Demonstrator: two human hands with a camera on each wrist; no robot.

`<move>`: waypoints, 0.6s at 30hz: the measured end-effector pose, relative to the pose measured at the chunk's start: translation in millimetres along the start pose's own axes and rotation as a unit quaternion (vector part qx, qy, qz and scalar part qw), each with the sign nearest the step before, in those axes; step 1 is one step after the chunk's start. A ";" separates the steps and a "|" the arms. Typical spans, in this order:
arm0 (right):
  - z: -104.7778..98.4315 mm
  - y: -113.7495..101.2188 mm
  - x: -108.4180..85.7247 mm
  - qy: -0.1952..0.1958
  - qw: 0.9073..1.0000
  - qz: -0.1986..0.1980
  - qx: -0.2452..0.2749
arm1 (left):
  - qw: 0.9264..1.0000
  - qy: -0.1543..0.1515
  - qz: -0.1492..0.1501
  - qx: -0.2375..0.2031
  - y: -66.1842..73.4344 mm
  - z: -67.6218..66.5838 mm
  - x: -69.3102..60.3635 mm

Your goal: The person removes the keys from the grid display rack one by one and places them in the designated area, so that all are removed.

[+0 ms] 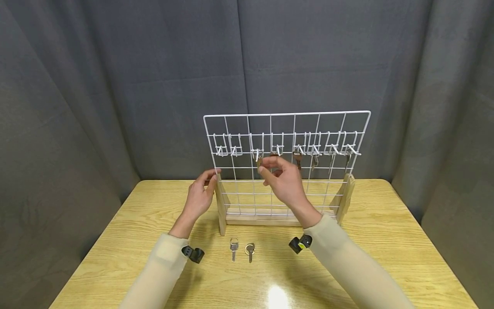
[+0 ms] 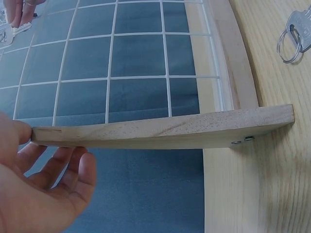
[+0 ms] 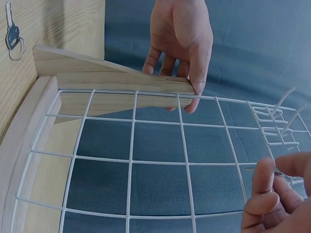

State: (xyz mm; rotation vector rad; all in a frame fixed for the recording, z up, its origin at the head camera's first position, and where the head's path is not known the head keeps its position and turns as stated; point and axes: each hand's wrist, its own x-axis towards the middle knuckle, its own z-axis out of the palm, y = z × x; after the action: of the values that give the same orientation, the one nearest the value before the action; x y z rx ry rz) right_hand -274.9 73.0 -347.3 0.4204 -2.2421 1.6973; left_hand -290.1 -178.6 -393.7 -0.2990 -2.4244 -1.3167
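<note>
Toward the far edge of the surface [image 1: 154, 214], the right hand [image 1: 285, 182] has its fingers nearly closed, pinching a key [image 1: 259, 162] at a hook [image 1: 257, 153] on the wire rack [image 1: 287, 113]; the left hand's [image 1: 198, 199] fingers curl round a wooden upright [image 1: 221, 210]; two loose keys [image 1: 233, 247] lie nearer the near edge. Whether the ring is over the hook cannot be told; a slack pinch could drop the key; a sideways knock could tip the rack.

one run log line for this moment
left hand: holds wooden upright | right hand: pinches key at third hook from left | table: silver key, brown key
</note>
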 end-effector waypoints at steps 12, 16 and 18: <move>5.8 -4.1 2.1 -0.005 1.000 0.000 0.012 | 1.000 0.001 0.002 0.003 -0.2 -0.4 0.6; 7.1 -5.5 2.2 -0.007 1.000 0.003 -0.001 | 1.000 -0.001 0.002 0.003 -0.8 -0.3 0.6; 7.7 -6.1 2.3 -0.007 1.000 0.007 -0.003 | 1.000 -0.002 0.000 0.004 -0.6 -0.5 0.3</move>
State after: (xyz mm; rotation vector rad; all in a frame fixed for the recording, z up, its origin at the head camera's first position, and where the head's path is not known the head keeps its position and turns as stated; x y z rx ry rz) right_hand -275.0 63.9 -343.0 0.4177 -2.2642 1.6979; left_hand -290.5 -179.3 -393.8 -0.3014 -2.4332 -1.3059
